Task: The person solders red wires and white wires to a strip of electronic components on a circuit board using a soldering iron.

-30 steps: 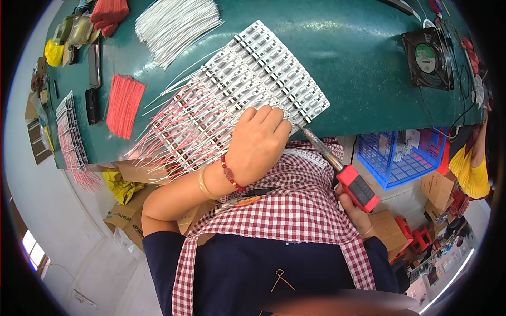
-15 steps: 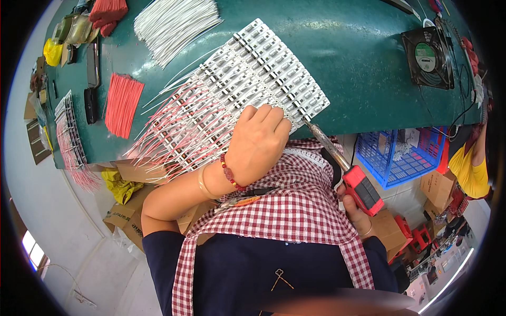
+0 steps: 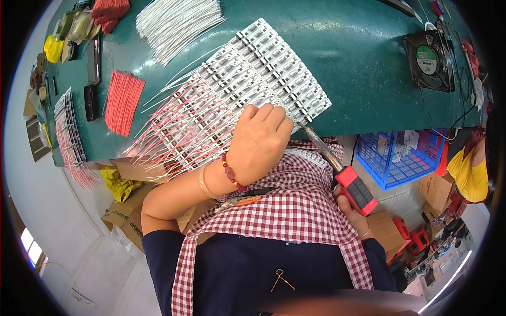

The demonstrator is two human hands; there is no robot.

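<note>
Over the near edge of a white panel (image 3: 303, 66) made of rows of small parts, my left hand (image 3: 262, 137) is closed, knuckles up. Its fingertips are hidden, and so is whatever they pinch. My right hand (image 3: 352, 214) grips a soldering iron (image 3: 358, 189) by its red and black handle. The iron's metal shaft slants up to the panel's near edge, with its tip close beside my left fingers. Many white and pink wires (image 3: 174, 124) fan out from the panel's left part.
Bundles of white wires (image 3: 179, 29) and red wires (image 3: 124, 102) lie on the green table (image 3: 363, 63). A wired panel (image 3: 68, 126) sits at its left edge, a black fan (image 3: 428, 59) at the right. Below stand a blue crate (image 3: 390, 158) and cardboard boxes (image 3: 129, 208). Someone's yellow garment (image 3: 468, 176) shows far right.
The soldering iron has shifted slightly left with my right hand, its tip nearer my left fingers. My left hand stays closed in almost the same place.
</note>
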